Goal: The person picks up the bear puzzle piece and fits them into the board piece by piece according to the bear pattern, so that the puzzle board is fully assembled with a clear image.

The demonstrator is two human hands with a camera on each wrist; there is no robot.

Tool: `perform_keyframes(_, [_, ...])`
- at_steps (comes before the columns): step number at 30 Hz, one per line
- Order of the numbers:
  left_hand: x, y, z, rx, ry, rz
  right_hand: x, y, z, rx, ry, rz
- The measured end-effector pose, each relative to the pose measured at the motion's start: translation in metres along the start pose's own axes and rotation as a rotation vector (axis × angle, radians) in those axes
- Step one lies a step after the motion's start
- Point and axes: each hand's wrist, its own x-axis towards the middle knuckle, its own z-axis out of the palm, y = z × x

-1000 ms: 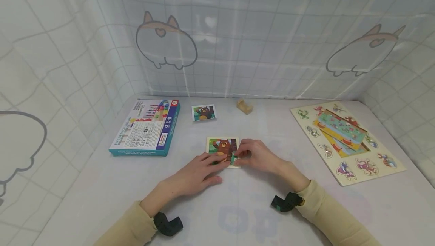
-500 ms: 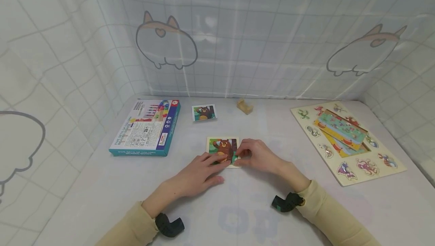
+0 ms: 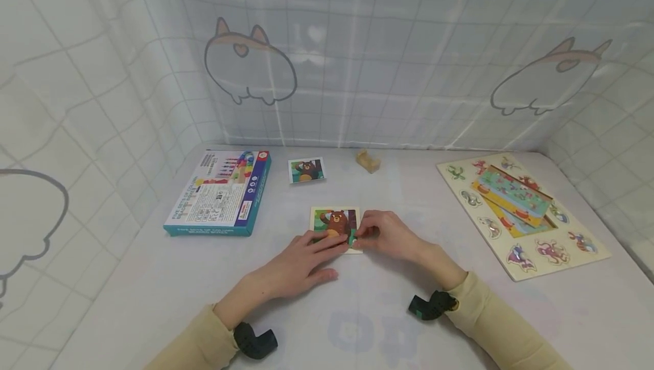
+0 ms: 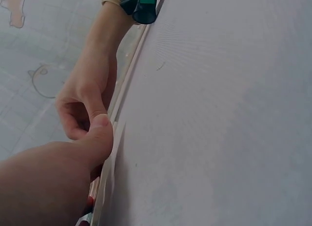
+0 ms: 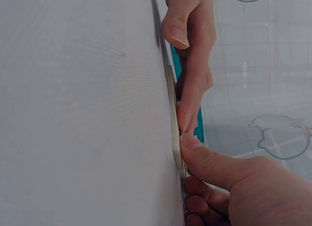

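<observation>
In the head view a small square wooden bear puzzle [image 3: 327, 217] lies flat on the table. The left hand [image 3: 301, 262] rests on its lower part with fairly straight fingers, covering some of the bear. At the lower right corner the right hand [image 3: 388, 234], its fingers curled, pinches a green puzzle piece [image 3: 353, 238] between thumb and fingers; much of that piece is hidden. Seen edge-on in the right wrist view, the puzzle's pale rim [image 5: 172, 104] passes under both hands. The left wrist view shows the right hand [image 4: 87, 89] just beyond the left thumb.
A bear picture card [image 3: 306, 170] and a tan notched wooden block [image 3: 368, 161] lie farther back. A boxed bead set [image 3: 217, 194] is at the left. On the right is a wooden animal board [image 3: 490, 251] with colourful rectangular panels [image 3: 516, 194] on top.
The left fingers have shifted slightly to the right across the puzzle. The right hand stays at the lower right corner with a very small movement; the puzzle remains in place.
</observation>
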Motion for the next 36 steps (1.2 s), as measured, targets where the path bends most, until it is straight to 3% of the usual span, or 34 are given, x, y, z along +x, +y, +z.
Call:
perform_keyframes(9, [0.0005, 0.0049, -0.0011, -0.007, -0.028, 0.012, -0.007, -0.0019, -0.001, 0.031, -0.004, -0.005])
perform_keyframes(24, [0.0021, -0.0001, 0.0011, -0.008, -0.049, 0.004, -0.0089, 0.0001, 0.0006, 0.031, 0.021, -0.027])
perform_keyframes(36, [0.0002, -0.0016, 0.0018, -0.029, -0.017, -0.002, -0.0068, -0.0008, 0.0003, 0.023, 0.019, -0.051])
